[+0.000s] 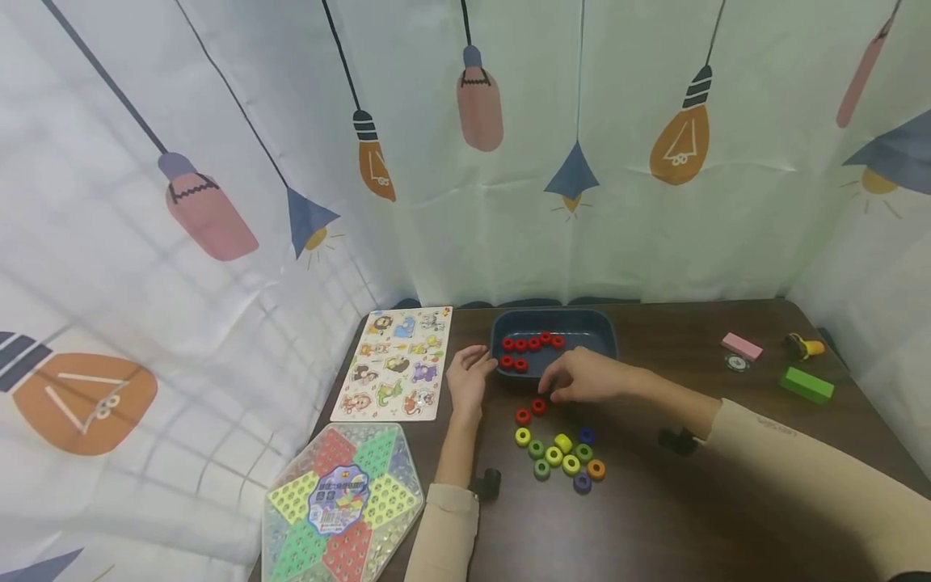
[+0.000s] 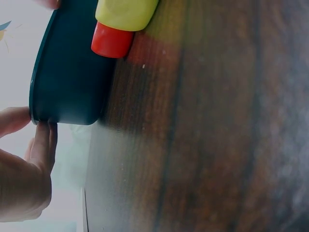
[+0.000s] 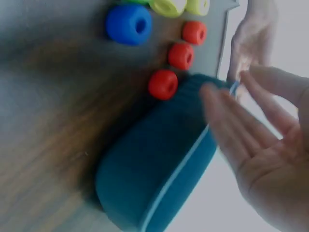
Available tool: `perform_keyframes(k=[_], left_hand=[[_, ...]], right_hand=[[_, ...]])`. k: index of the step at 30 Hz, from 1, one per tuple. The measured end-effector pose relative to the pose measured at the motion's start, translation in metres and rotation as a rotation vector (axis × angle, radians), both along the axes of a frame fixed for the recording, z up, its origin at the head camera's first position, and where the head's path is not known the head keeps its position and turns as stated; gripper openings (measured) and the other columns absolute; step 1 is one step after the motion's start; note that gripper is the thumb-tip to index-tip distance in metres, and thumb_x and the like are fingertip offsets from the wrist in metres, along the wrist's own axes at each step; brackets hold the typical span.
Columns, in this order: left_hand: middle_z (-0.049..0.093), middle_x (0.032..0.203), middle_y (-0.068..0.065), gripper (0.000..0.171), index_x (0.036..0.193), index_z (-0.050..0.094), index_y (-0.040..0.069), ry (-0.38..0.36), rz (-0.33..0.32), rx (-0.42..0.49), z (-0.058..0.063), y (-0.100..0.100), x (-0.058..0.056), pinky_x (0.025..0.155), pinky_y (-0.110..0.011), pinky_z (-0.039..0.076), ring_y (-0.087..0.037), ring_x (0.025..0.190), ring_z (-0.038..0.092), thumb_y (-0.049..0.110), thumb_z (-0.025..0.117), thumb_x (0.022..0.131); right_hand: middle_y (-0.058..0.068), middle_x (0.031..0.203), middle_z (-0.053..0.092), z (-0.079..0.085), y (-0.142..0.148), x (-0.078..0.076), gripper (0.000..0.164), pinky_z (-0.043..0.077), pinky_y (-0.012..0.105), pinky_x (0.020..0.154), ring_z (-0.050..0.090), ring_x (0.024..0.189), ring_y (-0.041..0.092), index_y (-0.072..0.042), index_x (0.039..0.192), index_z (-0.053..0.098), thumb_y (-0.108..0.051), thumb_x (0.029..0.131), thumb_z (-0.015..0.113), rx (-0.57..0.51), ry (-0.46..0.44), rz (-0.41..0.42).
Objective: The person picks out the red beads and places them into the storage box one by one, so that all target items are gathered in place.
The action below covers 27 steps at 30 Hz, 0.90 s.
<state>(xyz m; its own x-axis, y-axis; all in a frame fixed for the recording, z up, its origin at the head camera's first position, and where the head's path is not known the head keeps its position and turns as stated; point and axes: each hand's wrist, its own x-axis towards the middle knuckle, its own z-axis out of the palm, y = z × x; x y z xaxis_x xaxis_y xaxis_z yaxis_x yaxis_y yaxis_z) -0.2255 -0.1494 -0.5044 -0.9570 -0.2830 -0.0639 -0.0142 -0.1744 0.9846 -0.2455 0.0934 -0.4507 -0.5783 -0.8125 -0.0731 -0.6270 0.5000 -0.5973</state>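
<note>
My left hand (image 1: 468, 380) touches the left end of a dark blue-green tray (image 1: 582, 325), its fingertips at the rim and outer wall. Several red beads (image 1: 534, 343) lie inside the tray. Above the tray's near wall is my right hand (image 1: 582, 375); in the right wrist view its blurred fingers (image 3: 227, 121) reach across the rim, with nothing visible between them. Outside, red beads (image 3: 181, 56) stand in a row leading to the tray. Nearer me lie yellow beads (image 1: 554, 456), green beads (image 1: 536, 449), blue or purple beads (image 1: 582, 482) and an orange bead (image 1: 596, 470).
An animal picture board (image 1: 396, 364) lies left of the tray. Below it is a hexagonal game board (image 1: 342, 501). At the right are a pink block (image 1: 742, 346), a green block (image 1: 806, 385), a yellow-and-black item (image 1: 804, 347) and a small round disc (image 1: 737, 363).
</note>
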Motion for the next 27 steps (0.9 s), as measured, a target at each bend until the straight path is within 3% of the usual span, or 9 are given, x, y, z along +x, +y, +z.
perform_keyframes(k=[5, 8, 12, 15, 20, 27], left_hand=[[0.057, 0.129, -0.028, 0.046, 0.125, 0.053, -0.01, 0.006, 0.001, 0.004, 0.0, 0.001, 0.0, 0.094, -0.034, 0.053, -0.036, 0.121, 0.058, -0.008, 0.069, 0.082], [0.057, 0.129, -0.028, 0.045, 0.126, 0.053, -0.01, 0.007, 0.002, 0.003, 0.0, 0.001, 0.0, 0.094, -0.034, 0.053, -0.035, 0.121, 0.058, -0.008, 0.068, 0.083], [0.062, 0.125, -0.022, 0.043, 0.122, 0.057, -0.005, 0.017, 0.048, -0.012, -0.016, 0.002, -0.008, 0.093, -0.034, 0.053, -0.029, 0.116, 0.063, -0.006, 0.071, 0.081], [0.064, 0.122, -0.019, 0.041, 0.119, 0.059, -0.001, 0.03, 0.084, -0.02, -0.029, 0.003, -0.014, 0.092, -0.034, 0.053, -0.026, 0.112, 0.065, -0.004, 0.072, 0.08], [0.063, 0.124, -0.021, 0.04, 0.118, 0.06, 0.001, 0.034, 0.079, -0.021, -0.029, 0.002, -0.014, 0.093, -0.034, 0.053, -0.026, 0.113, 0.064, -0.003, 0.072, 0.08], [0.06, 0.128, -0.022, 0.043, 0.123, 0.057, -0.002, 0.015, 0.045, 0.005, -0.026, 0.0, -0.013, 0.095, -0.033, 0.052, -0.029, 0.119, 0.061, -0.004, 0.071, 0.082]], right_hand=[[-0.002, 0.103, 0.072, -0.014, 0.003, 0.014, 0.027, 0.054, 0.034, 0.081, 0.065, 0.092, 0.011, -0.012, 0.116, 0.07, -0.014, 0.089, 0.069, 0.086, 0.085, 0.043], [0.003, 0.113, 0.07, -0.022, 0.002, 0.017, 0.034, 0.052, 0.04, 0.088, 0.064, 0.103, 0.019, -0.01, 0.123, 0.066, -0.013, 0.09, 0.068, 0.124, 0.084, 0.038], [0.002, 0.12, 0.067, -0.032, 0.002, 0.019, 0.038, 0.051, 0.042, 0.093, 0.062, 0.11, 0.019, -0.012, 0.127, 0.063, -0.013, 0.089, 0.069, 0.135, 0.089, 0.007], [0.0, 0.116, 0.067, -0.037, 0.002, 0.022, 0.037, 0.052, 0.038, 0.088, 0.062, 0.103, 0.014, -0.012, 0.124, 0.065, -0.013, 0.087, 0.071, 0.119, 0.118, 0.002], [-0.003, 0.107, 0.069, -0.044, 0.001, 0.023, 0.036, 0.053, 0.031, 0.076, 0.06, 0.088, 0.007, -0.014, 0.117, 0.068, -0.014, 0.082, 0.075, 0.093, 0.146, -0.01], [-0.011, 0.085, 0.068, -0.051, 0.001, 0.022, 0.023, 0.052, 0.025, 0.067, 0.059, 0.075, 0.001, -0.018, 0.097, 0.07, -0.021, 0.076, 0.08, 0.093, 0.091, -0.049]])
